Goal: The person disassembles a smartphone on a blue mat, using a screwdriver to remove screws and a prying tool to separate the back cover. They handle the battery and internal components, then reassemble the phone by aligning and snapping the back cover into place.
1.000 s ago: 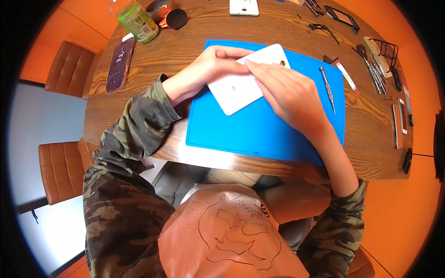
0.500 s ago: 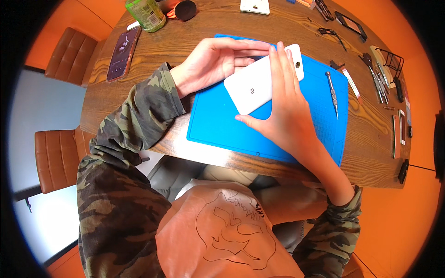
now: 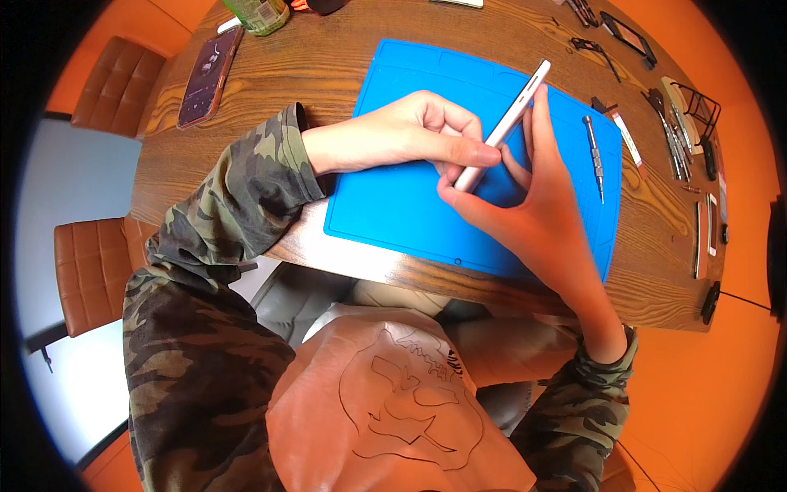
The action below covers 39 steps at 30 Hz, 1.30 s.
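A white smartphone (image 3: 510, 115) is held on edge above the blue work mat (image 3: 393, 209), so its narrow side faces me. My right hand (image 3: 545, 197) grips it, with the thumb at the near end and fingers along the right face up to the far end. From the left, my left hand (image 3: 418, 135) presses its thumb on the phone's near part, its other fingers curled in. On the mat, right of my right hand, lies a slim metal precision screwdriver (image 3: 594, 160).
Another phone (image 3: 210, 78) with a lit screen lies at the left, beside a green-labelled container (image 3: 259, 12). Several tweezers and hand tools (image 3: 676, 135) lie on the wooden table (image 3: 656, 254) at the right, near a black wire stand (image 3: 695, 107). Brown chairs (image 3: 92, 275) stand at the left.
The white phone has turned from showing its flat back to standing on edge. My left hand has moved nearer me and its fingers have curled; the view has shifted slightly.
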{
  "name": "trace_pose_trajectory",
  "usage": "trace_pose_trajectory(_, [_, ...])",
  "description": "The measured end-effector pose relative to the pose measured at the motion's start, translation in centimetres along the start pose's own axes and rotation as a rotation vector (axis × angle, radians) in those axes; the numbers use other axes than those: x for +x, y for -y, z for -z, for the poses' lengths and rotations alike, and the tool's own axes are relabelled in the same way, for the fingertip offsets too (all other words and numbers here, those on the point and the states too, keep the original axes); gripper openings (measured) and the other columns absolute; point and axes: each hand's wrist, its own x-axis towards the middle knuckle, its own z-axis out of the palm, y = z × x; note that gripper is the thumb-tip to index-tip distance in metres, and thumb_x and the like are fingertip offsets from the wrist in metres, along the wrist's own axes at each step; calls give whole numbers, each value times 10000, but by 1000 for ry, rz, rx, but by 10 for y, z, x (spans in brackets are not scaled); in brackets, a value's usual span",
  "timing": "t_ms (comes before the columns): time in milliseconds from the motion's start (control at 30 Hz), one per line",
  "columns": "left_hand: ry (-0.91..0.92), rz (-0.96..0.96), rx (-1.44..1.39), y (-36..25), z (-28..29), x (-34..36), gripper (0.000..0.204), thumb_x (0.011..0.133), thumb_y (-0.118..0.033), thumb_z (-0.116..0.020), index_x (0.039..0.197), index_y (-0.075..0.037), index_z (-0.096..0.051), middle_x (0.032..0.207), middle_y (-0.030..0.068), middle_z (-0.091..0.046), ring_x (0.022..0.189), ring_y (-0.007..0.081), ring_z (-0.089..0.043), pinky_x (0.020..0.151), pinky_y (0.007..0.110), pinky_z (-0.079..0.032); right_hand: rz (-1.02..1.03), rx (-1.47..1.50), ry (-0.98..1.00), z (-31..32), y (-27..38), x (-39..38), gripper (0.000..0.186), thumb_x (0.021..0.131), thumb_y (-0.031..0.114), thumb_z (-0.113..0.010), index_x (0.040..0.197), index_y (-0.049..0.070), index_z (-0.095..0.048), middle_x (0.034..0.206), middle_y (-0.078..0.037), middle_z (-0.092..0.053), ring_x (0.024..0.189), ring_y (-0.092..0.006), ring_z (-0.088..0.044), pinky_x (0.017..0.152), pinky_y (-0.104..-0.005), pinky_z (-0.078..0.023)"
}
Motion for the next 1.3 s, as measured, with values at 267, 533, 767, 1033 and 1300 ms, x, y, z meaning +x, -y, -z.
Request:
trace_pose_trajectory(267, [-452, -73, 246, 6, -15, 8, 622, 947, -538, -708, 1206, 19, -612, 1050, 103, -672, 921, 135, -663, 715, 269, -566, -47, 287, 130, 10, 2, 2, 1028, 773, -21, -689, 1630, -22, -120, 1429, -177, -493, 1248, -196, -544, 1097, -349, -439])
trace_pose_trajectory(533, [-535, -107, 72, -1, -8, 2, 565, 1041, -446, -561, 1405, -15, -537, 1344, 84, -593, 1177, 205, -640, 989, 371, -538, 153, 386, 177, 11, -21, 11, 835, 881, 23, -600, 1621, -24, -217, 1594, -161, -406, 1352, -162, -476, 1000, -245, -449])
trace_pose_trajectory(767, [-631, -461, 420, -12, 2, 5, 833, 799, -307, -889, 1463, -1, -490, 1352, 116, -590, 1280, 224, -554, 1048, 360, -488, 462, 84, 87, 8, -19, 20, 713, 944, 108, -643, 1576, -12, -335, 1563, -221, -429, 1355, -302, -546, 1045, -370, -504])
trace_pose_trajectory(1033, [-481, -611, 866, -25, -20, -3, 1091, 715, -266, -876, 1596, -38, -273, 1451, 191, -495, 1283, 318, -581, 1042, 414, -520, 478, -121, -62, 42, 37, 32, 621, 831, -7, -681, 1441, 36, -571, 1248, -130, -621, 1058, -202, -683, 805, -305, -614])
trace_pose_trajectory(1300, [-186, -428, 618, -51, -25, 0, 801, 916, -145, -672, 1615, -56, -291, 1630, 118, -357, 1413, 238, -460, 1132, 403, -421, 510, -108, -117, 48, 34, 28, 541, 784, 16, -757, 1314, 103, -692, 1087, -58, -651, 959, -148, -681, 827, -300, -625])
